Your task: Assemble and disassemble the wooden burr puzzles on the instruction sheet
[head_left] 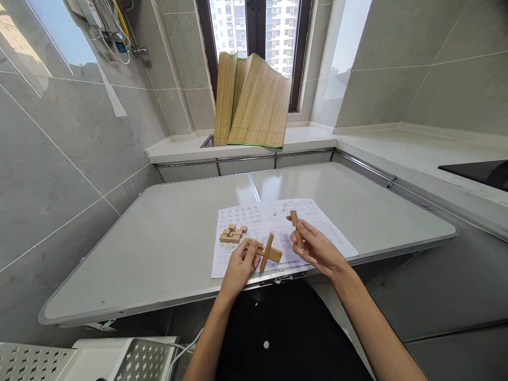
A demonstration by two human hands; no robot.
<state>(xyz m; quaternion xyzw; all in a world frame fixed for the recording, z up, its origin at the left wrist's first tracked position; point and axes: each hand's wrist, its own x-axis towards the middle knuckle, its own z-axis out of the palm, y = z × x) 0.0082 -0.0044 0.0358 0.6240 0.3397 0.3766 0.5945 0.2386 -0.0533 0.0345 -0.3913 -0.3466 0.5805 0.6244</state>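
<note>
My left hand (243,263) pinches joined wooden puzzle pieces (274,254) just above the near edge of a printed sheet (254,214). One wooden bar (267,253) crosses the others at an angle. To the right, my right hand (317,246) is closed on a single notched wooden puzzle piece (294,218), held upright over the sheet and apart from the joined pieces. Several more notched wooden pieces (230,238) lie grouped on the sheet's left side, beyond my left hand. The sheet carries small line drawings, too fine to read.
The paper lies on a pale folding table (170,238) with a centre seam. Behind stands a folded bamboo mat (260,106) on a white counter (309,135), before a window. A white perforated basket (146,360) is at lower left, with a cable beside it.
</note>
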